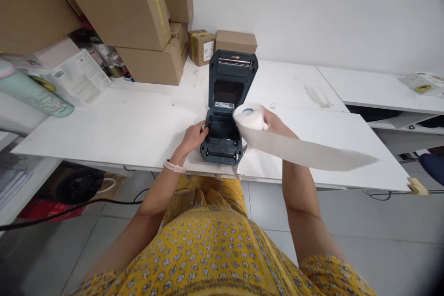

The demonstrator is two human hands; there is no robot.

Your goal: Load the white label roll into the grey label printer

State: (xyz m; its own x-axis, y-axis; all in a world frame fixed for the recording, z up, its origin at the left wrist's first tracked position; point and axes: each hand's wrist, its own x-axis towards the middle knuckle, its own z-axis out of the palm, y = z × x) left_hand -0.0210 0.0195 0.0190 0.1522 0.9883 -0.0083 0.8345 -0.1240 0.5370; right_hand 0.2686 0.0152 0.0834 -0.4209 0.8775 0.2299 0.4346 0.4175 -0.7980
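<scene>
A dark label printer [225,142] stands on the white table with its lid [233,76] raised and its roll bay exposed. My left hand [194,137] grips the printer's left side wall, fingers at the rim of the bay. Just right of the printer, my right hand [272,122] is closed around a white roll of labels [250,118], blurred by motion. From the roll a long loose strip of label paper [312,152] trails to the right above the tabletop. The fingers behind the roll are partly hidden.
Cardboard boxes [114,14] are stacked at the back left, with smaller boxes [236,40] behind the printer. A mint bottle [34,90] and a white carton [78,76] sit at the far left. The table's front edge [329,184] is near my body; cables [114,201] hang below.
</scene>
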